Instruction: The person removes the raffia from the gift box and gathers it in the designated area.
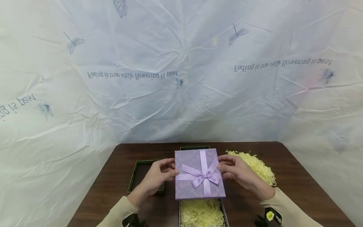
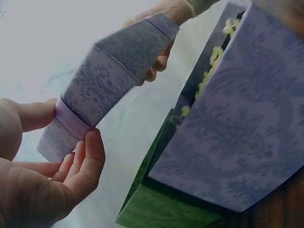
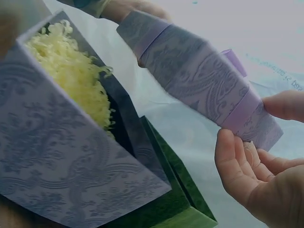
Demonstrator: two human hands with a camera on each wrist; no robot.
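The head view's bottom edge crops the purple box (image 2: 232, 118).

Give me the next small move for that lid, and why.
Probably bring the lid down over the purple box: the left hand and right hand hold it at opposite sides, apart from the box, which stands open, holding yellow shreds.

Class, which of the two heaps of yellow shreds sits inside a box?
The near heap, below the ribboned lid in the head view: the purple box encloses it, while the other heap lies loose on the table.
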